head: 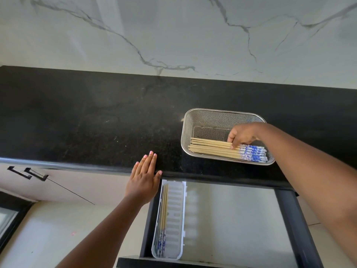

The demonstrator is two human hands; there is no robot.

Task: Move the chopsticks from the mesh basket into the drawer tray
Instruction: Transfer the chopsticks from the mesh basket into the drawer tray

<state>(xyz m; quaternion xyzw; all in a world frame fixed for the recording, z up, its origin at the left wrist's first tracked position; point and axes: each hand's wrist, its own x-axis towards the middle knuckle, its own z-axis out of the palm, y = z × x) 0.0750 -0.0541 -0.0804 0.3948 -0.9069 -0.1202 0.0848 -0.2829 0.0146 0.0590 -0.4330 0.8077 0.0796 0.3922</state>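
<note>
the right hand (242, 136) reaches into the mesh basket (204, 118), fingers curled down onto the chopsticks (214, 147) piled along its near wall, likely to pinch out a few; whether any are gripped yet i cannot tell. they lie crosswise, blue patterned ends toward the basket's right. the left hand (144, 180) rests flat and empty on the counter edge (77, 165), while the drawer tray (174, 219) below the basket holds a few laid front-to-back, blue ends nearest.

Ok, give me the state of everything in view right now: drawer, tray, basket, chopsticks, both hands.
Drawer: pulled open under the counter.
Tray: in the drawer's left side, holding a few chopsticks along its left edge.
Mesh basket: on the counter, a bundle of chopsticks lying flat inside.
Right hand: in the basket, fingers on the bundle, nothing lifted yet.
Left hand: open, flat at the counter edge, empty.
</note>
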